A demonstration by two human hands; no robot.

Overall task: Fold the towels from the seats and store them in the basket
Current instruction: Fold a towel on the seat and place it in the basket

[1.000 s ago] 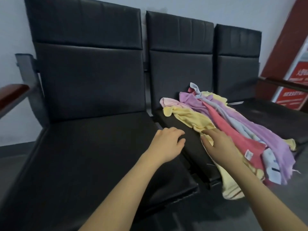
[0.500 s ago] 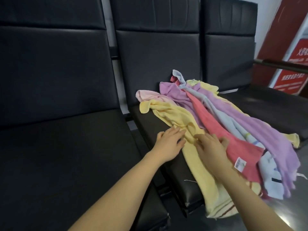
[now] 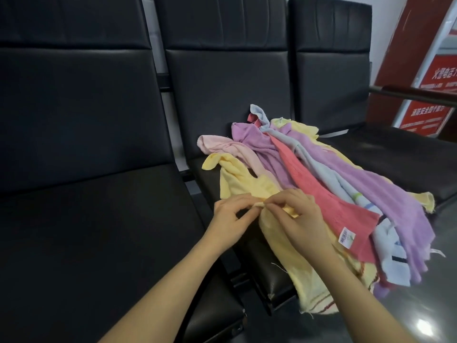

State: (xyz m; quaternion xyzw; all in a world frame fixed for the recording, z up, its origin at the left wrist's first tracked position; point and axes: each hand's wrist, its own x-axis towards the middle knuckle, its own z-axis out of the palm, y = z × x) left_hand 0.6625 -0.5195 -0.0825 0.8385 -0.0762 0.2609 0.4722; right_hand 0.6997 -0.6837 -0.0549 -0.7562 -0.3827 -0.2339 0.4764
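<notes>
Straight ahead stands a row of three black padded seats (image 3: 81, 206) joined side by side. On the middle seat lies a loose heap of thin cloth towels (image 3: 321, 184), purple, coral red, pale blue, pink and yellow, their ends spilling over the seat's front edge. Nearest the seat's left edge lies a pale yellow terry towel (image 3: 247, 184). Both hands meet on it: the left hand (image 3: 230, 219) and the right hand (image 3: 296, 216) each pinch its bunched edge between thumb and fingertips. This looks like the first step, picking one towel out to fold. Next, it likely needs lifting free, since the coral towel (image 3: 329, 206) overlaps it. No basket is visible. A red sign (image 3: 430, 95) stands far right.
</notes>
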